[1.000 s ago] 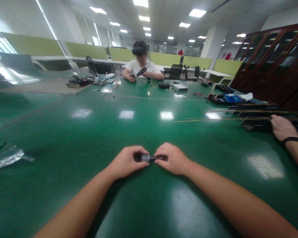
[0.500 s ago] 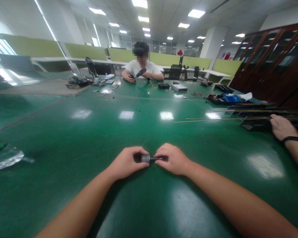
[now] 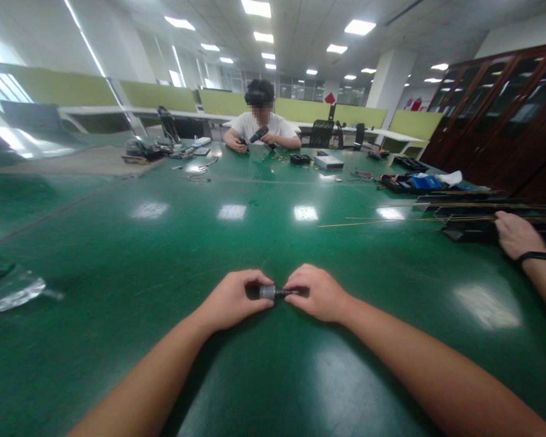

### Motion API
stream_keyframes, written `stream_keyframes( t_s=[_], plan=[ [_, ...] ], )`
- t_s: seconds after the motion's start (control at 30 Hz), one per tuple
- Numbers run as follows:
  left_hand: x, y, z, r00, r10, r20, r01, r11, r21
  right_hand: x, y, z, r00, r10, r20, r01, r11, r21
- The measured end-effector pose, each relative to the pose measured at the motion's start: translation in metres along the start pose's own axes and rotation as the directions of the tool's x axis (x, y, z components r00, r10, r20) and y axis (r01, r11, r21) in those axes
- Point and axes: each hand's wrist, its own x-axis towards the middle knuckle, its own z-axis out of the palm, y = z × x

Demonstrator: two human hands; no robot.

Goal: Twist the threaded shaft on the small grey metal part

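Just above the green table, or resting on it, a small grey cylindrical part (image 3: 267, 292) lies level between my hands. A narrow dark shaft (image 3: 279, 293) runs from its right end; its exact kind is too small to make out. My left hand (image 3: 236, 298) curls its thumb and fingers round the grey cylinder, hiding part of it. From the other side, my right hand (image 3: 316, 292) pinches the dark shaft between thumb and fingertips, which cover its far end.
The glossy green table (image 3: 236, 243) stretches ahead. Clear plastic (image 3: 16, 288) lies at left. Another person's hand (image 3: 519, 235) rests by black channels (image 3: 464, 230) and long thin rods (image 3: 368, 224) at right. Across sits a person (image 3: 261, 127) holding a power tool (image 3: 259, 134).
Both of my hands and the part between them look nearly unchanged. The thin rods at the right have shifted very slightly.
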Motion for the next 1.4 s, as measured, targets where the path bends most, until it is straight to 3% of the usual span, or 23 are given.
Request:
stream_keyframes(
  t_s=[1.4],
  plan=[
    [-0.0002,-0.0010,-0.0006,1.000,-0.006,0.008,0.006,1.000,0.004,-0.0001,-0.0024,-0.0025,1.000,0.018,0.005,-0.018,1.000,-0.007]
  ],
)
